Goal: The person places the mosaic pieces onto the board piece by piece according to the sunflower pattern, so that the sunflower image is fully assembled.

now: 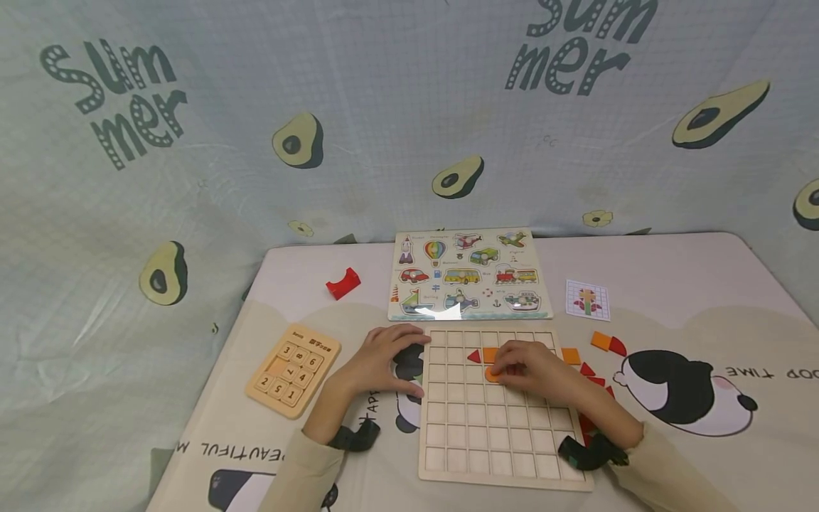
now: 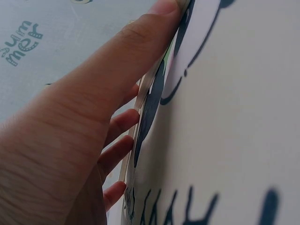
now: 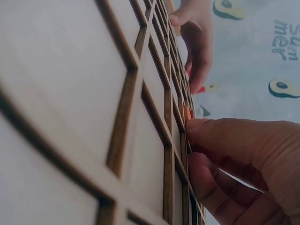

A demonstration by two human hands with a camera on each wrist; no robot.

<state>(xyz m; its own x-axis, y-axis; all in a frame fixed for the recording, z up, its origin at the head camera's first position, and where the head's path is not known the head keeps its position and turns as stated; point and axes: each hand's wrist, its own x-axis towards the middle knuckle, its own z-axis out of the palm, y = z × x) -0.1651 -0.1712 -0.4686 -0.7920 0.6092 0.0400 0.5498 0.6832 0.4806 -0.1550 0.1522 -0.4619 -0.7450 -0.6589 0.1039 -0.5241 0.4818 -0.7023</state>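
My right hand (image 1: 531,370) covers most of the orange piece (image 1: 491,375), so I cannot tell its shape. The pattern card (image 1: 587,299) is too small to read. Both forearms are cut off by the head view's lower edge.

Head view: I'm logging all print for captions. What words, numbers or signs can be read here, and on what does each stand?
"Sum mer": backdrop cloth, printed twice among avocados.
"3", "8", "6", "7", "4", "2", "5", "1": tiles of the number slide puzzle; its header is too small to read.
"EAUTIFUL": table mat, near edge, seen upside down.
"OOD TIME": table mat, right side, upside down.
Vehicle peg puzzle: captions too small to read.
Pattern card: picture only.
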